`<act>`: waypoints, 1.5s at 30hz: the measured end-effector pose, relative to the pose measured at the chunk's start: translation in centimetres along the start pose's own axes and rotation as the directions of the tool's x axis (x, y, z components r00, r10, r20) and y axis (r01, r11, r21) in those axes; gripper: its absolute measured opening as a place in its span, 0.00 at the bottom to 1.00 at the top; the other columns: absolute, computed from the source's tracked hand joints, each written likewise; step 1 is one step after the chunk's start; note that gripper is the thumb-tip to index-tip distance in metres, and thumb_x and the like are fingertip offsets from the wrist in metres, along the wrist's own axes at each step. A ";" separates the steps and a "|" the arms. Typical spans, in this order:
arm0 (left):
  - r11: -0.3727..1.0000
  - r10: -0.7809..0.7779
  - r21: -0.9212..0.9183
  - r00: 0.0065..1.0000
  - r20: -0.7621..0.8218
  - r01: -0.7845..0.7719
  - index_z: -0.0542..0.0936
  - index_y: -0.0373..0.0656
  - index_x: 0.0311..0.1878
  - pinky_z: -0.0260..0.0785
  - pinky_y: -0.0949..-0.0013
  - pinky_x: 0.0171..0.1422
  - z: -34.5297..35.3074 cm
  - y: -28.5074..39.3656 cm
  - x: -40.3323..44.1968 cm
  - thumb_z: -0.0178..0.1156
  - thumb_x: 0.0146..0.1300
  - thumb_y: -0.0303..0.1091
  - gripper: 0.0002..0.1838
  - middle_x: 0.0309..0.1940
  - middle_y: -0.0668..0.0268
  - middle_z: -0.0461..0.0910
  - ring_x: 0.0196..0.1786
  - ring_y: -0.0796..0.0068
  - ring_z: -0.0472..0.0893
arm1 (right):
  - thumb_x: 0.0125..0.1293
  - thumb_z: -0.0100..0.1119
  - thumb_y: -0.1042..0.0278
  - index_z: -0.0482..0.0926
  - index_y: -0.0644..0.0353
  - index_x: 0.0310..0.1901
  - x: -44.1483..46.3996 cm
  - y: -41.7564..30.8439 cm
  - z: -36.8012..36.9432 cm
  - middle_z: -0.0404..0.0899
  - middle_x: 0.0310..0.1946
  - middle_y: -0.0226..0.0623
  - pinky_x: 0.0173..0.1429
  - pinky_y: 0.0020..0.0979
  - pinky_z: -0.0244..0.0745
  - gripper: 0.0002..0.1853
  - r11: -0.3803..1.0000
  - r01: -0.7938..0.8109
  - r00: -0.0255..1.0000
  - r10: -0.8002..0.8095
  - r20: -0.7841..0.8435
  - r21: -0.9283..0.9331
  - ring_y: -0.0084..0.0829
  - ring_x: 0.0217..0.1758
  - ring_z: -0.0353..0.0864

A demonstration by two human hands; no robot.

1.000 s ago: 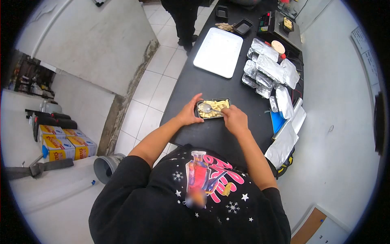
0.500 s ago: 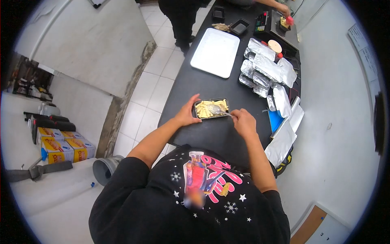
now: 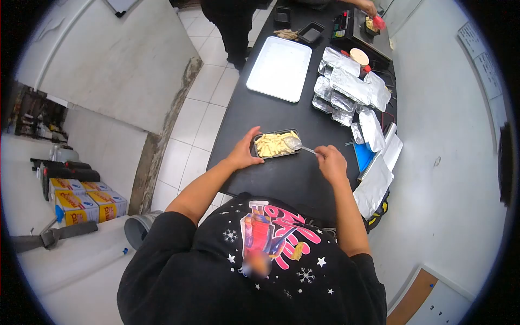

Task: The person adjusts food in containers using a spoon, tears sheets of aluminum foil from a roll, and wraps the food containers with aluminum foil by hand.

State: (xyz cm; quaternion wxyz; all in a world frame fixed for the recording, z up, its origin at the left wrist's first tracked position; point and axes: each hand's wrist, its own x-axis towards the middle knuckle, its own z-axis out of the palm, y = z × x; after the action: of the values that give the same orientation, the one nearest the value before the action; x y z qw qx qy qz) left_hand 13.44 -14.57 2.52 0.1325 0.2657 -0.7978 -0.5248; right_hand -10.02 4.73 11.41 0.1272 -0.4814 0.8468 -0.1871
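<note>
A small black tray [image 3: 275, 145] of pale yellow food pieces lies on the dark table [image 3: 271, 176] in front of me. My left hand [image 3: 245, 150] grips its left end, thumb at the near edge and fingers at the far side. Between the fingers of my right hand [image 3: 331, 162] is the handle of a metal spoon [image 3: 307, 149]. The spoon's bowl rests on the food near the tray's right end.
A white tray [image 3: 279, 69] lies beyond. Foil-wrapped packs [image 3: 352, 86] are piled at the right, near foil sheets [image 3: 374, 187]. Empty black trays [image 3: 311, 32] and a scale [image 3: 352, 30] stand farther back. Another person's hand [image 3: 368, 6] holds something red over a tray.
The spoon and my right hand have moved right along the food tray. The food is spread more evenly. Another person's hand with a red object has appeared over the tray on the scale.
</note>
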 end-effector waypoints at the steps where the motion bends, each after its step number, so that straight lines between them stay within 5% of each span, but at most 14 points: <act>1: 1.000 0.001 -0.006 1.000 0.002 -0.001 0.50 0.48 0.73 0.57 0.62 0.74 0.0 0.0 0.0 0.79 0.34 0.25 0.62 0.65 0.54 0.66 0.69 0.58 0.67 | 0.61 0.59 0.66 0.83 0.50 0.38 0.1 0.0 0.0 0.77 0.34 0.38 0.44 0.41 0.75 0.06 1.000 0.004 1.000 -0.004 -0.001 0.015 0.42 0.41 0.80; 7: 1.000 0.005 -0.001 1.000 0.007 -0.005 0.51 0.48 0.73 0.57 0.61 0.74 0.0 -0.4 0.1 0.78 0.34 0.24 0.61 0.65 0.54 0.67 0.68 0.59 0.67 | 0.58 0.58 0.69 0.83 0.51 0.36 -0.1 -1.3 -2.5 0.74 0.30 0.37 0.39 0.41 0.75 0.06 0.978 0.132 0.979 -0.154 -0.134 -0.159 0.41 0.36 0.79; 13: 0.999 0.020 -0.037 1.000 0.012 -0.019 0.51 0.47 0.73 0.57 0.61 0.74 0.2 -1.0 0.2 0.78 0.35 0.22 0.61 0.65 0.54 0.66 0.68 0.59 0.67 | 0.53 0.55 0.72 0.81 0.52 0.32 0.5 -1.4 -1.5 0.73 0.29 0.33 0.35 0.38 0.74 0.06 0.882 0.289 0.948 -0.318 -0.018 -0.372 0.36 0.34 0.79; 19: 0.999 0.005 -0.037 1.000 0.025 -0.004 0.51 0.46 0.73 0.57 0.61 0.74 -0.1 -0.3 0.2 0.78 0.35 0.21 0.61 0.66 0.55 0.65 0.68 0.60 0.66 | 0.52 0.55 0.72 0.76 0.53 0.27 0.8 -2.1 -2.6 0.72 0.28 0.31 0.34 0.36 0.73 0.02 0.860 0.275 0.925 -0.359 -0.126 -0.430 0.34 0.32 0.78; 25: 1.000 0.025 -0.004 1.000 0.014 -0.025 0.52 0.48 0.73 0.60 0.60 0.72 -0.1 -0.5 0.2 0.78 0.35 0.23 0.60 0.65 0.55 0.66 0.67 0.59 0.68 | 0.52 0.55 0.71 0.75 0.52 0.26 1.1 -2.6 -1.0 0.71 0.28 0.30 0.34 0.35 0.73 0.01 0.834 0.312 0.924 -0.378 -0.059 -0.455 0.32 0.32 0.77; 45: 0.998 -0.016 -0.059 1.000 0.026 0.018 0.51 0.48 0.73 0.58 0.61 0.74 -0.4 -0.6 0.4 0.78 0.35 0.24 0.61 0.65 0.55 0.66 0.68 0.59 0.67 | 0.56 0.55 0.72 0.81 0.52 0.35 0.7 -3.3 -0.1 0.73 0.31 0.34 0.38 0.41 0.75 0.07 0.966 0.203 0.966 -0.224 -0.126 -0.159 0.39 0.37 0.79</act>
State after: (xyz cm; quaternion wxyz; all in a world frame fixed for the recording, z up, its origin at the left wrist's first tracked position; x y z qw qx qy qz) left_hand 13.54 -15.30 2.10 0.1255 0.2616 -0.7813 -0.5527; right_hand -7.93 2.59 12.96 0.0099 -0.5632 0.8083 -0.1716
